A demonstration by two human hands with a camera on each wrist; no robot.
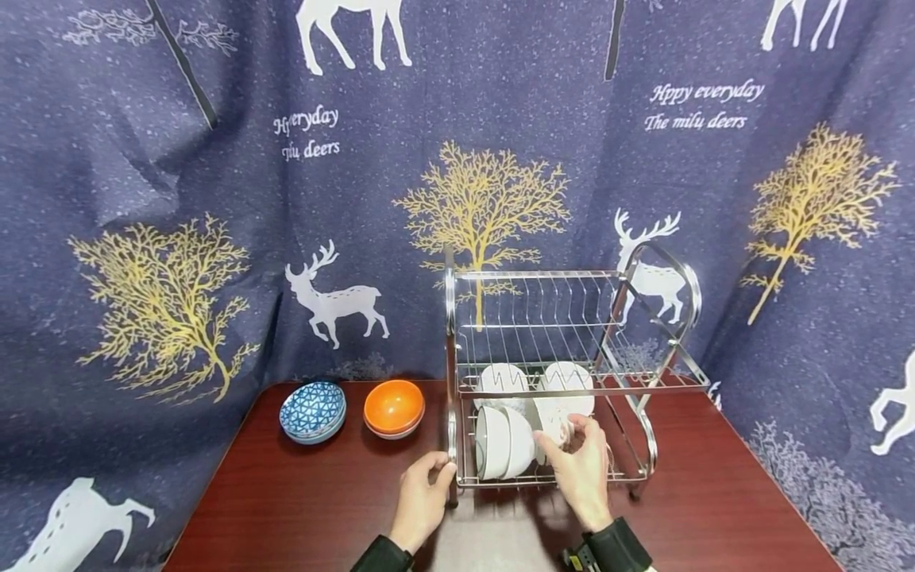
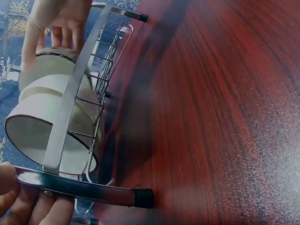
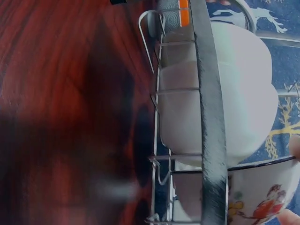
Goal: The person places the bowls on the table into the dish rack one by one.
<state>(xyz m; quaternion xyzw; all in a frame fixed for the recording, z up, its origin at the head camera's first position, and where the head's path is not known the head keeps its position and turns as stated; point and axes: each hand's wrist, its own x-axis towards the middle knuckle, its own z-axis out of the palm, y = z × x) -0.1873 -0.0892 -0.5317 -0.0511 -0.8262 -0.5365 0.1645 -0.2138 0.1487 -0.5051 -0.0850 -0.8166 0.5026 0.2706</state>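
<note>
My left hand (image 1: 422,499) grips the left front post of a metal dish rack (image 1: 451,349); in the left wrist view its fingers (image 2: 42,206) wrap the chrome tube. On the rack's lower tier, my right hand (image 1: 582,481) holds a white bowl with a dark rim and a painted flower pattern (image 3: 258,194), thumb and fingers on opposite sides. That bowl stands on its side. Left of it, plain white bowls (image 1: 520,445) stand tilted on edge, one nested against another. Behind them are two more white bowls (image 1: 503,380), partly hidden by rack wires.
Blue-and-white patterned bowls (image 1: 312,409) sit stacked at the table's back left. Beside them is a stack with an orange bowl (image 1: 394,407) on top. The rack's upper tier (image 1: 536,326) overhangs the lower one. A printed curtain (image 1: 343,199) hangs behind the red-brown table (image 1: 286,508).
</note>
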